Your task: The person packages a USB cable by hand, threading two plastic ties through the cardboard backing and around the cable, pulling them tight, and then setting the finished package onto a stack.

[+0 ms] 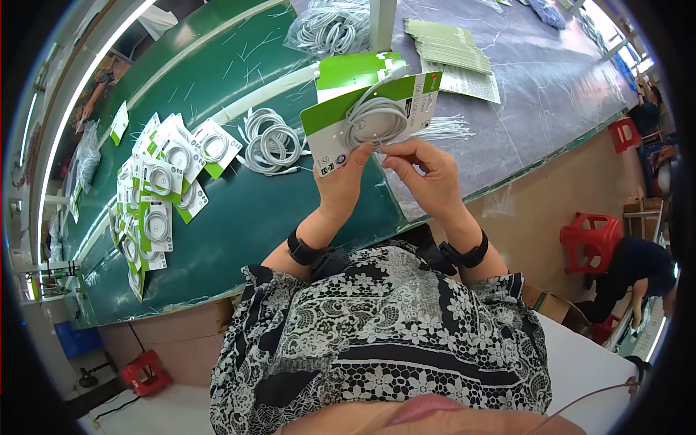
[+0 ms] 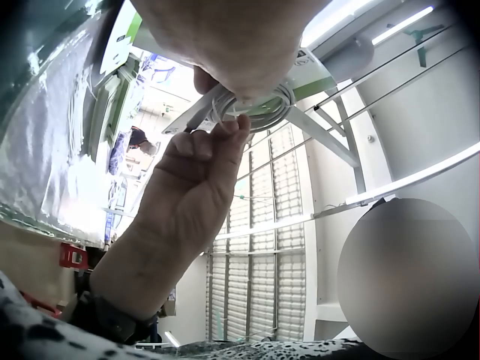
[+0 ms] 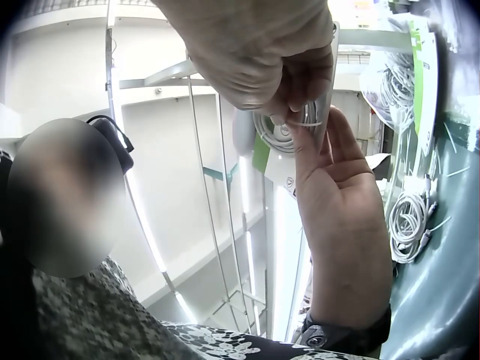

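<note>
A white and green packaging card point(image 1: 319, 138) with a coiled white cable point(image 1: 377, 122) on its face is held up above the table. My left hand point(image 1: 341, 185) grips the card at its lower edge, thumb at the bottom of the coil. My right hand point(image 1: 429, 174) pinches with thumb and index finger at the same spot, where a thin white tie point(image 3: 306, 124) crosses the coil in the right wrist view. From the left wrist view, the right hand's curled fingers point(image 2: 196, 146) sit right below the cable coil point(image 2: 270, 109).
Finished-looking cable cards point(image 1: 158, 177) lie piled at the left. Loose coiled cables point(image 1: 272, 141) lie beside them, with a bag of cables point(image 1: 330, 29) farther back. Blank cards point(image 1: 449, 47) are stacked behind white ties point(image 1: 446, 128). A post point(image 1: 383, 25) rises at the back.
</note>
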Available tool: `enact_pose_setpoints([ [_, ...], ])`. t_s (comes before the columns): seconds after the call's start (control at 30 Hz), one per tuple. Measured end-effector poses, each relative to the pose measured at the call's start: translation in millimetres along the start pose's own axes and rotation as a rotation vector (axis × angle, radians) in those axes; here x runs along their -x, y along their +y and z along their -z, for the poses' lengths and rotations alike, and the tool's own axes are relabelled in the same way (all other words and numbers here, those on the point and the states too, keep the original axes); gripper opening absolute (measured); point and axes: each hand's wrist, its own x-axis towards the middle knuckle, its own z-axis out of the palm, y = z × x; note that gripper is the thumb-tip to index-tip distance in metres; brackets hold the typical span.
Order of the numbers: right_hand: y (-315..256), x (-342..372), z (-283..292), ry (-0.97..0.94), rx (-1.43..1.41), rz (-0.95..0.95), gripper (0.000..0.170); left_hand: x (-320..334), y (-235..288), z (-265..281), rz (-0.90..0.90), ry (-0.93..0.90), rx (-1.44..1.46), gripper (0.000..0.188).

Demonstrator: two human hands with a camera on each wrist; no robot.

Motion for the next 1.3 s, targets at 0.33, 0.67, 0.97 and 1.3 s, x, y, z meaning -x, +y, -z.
enact_pose_setpoints([
  [0.33,3,0,-4,0.081,0.08,0.04,0.014,4,-3,-4,-0.039,0.005,0.029,0.028],
  [0.67,3,-3,-7,0.254,0.504,0.298,0.014,4,-11,-1,-0.245,-0.011,-0.277,0.027],
  [0.97,10,-7,-13,0.232,0.642,0.354,0.011,12,-10,1,-0.1,-0.083,-0.378,0.03],
  [1.3,72,0,16,0.251,-0.178,-0.235,0.021,2,10,10,0.377,-0.013,0.358,0.034],
])
